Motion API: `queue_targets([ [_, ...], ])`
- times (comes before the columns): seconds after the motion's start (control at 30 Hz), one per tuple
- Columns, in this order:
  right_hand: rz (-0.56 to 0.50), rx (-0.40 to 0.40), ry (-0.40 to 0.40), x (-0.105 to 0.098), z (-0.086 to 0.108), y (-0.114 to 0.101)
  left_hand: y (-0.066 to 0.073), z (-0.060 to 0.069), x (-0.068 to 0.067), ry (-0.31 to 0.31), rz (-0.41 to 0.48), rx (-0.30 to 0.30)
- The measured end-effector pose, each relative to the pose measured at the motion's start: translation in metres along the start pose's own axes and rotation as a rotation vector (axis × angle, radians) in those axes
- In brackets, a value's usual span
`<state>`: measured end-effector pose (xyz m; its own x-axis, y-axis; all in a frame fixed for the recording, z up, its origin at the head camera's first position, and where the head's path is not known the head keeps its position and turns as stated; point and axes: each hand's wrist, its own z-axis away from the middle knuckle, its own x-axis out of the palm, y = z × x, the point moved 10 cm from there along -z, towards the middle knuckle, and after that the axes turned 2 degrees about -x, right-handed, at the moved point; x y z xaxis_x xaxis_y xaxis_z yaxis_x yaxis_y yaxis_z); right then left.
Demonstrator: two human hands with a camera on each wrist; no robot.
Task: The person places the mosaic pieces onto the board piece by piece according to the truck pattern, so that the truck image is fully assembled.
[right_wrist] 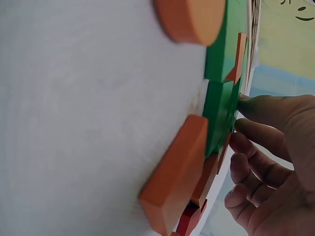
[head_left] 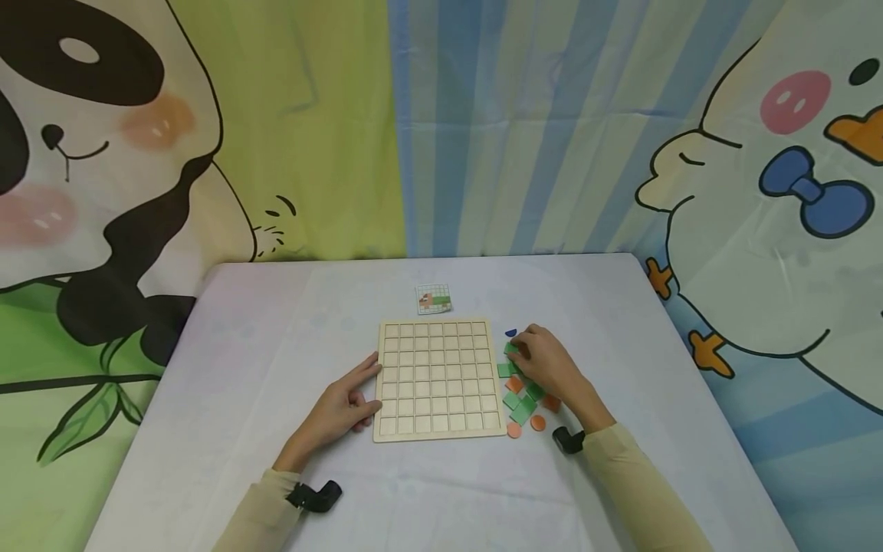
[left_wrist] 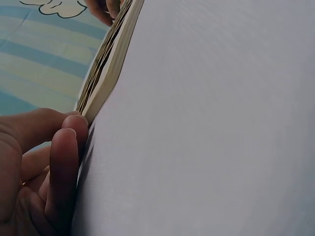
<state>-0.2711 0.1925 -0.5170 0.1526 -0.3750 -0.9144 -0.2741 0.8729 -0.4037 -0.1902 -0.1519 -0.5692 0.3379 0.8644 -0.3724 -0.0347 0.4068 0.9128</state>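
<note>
The board (head_left: 439, 381), a light wooden panel divided into a grid of square cells, lies flat on the white-covered table (head_left: 297, 299). The left hand (head_left: 339, 402) is at the board's left edge. Its index finger and thumb are spread apart, and both fingertips touch the rim. The left wrist view shows fingertips against the edge near a corner of the board.

The right hand (head_left: 546, 359) is positioned just beyond the board's right edge, above a group of loose pieces. Its thumb and index finger are set narrow, at a green piece (head_left: 509, 348); whether they grip it cannot be told.

The group contains further green pieces (head_left: 523, 410), angular orange pieces (head_left: 514, 385) and two orange discs (head_left: 538, 422). The discs lie at the near end of the group, one just beside the board's near right corner. A dark blue piece (head_left: 510, 333) lies at the far end, near the right fingertips. The right wrist view also shows a red piece (right_wrist: 188, 220) beside the orange ones.

A small card (head_left: 434, 299) with a printed grid and coloured picture lies just beyond the board's far edge. A cartoon-printed backdrop (head_left: 331, 153) hangs behind the table
</note>
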Motion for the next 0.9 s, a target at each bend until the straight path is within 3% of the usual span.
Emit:
queue_targets([
  [0.37, -0.031, -0.021, 0.033, -0.001, -0.001, 0.002, -0.001, 0.0, -0.001, 0.007, -0.005, -0.003],
  [0.9, -0.08, -0.025, 0.012, 0.003, -0.001, 0.015, 0.0, 0.0, 0.001, -0.005, 0.01, 0.01],
])
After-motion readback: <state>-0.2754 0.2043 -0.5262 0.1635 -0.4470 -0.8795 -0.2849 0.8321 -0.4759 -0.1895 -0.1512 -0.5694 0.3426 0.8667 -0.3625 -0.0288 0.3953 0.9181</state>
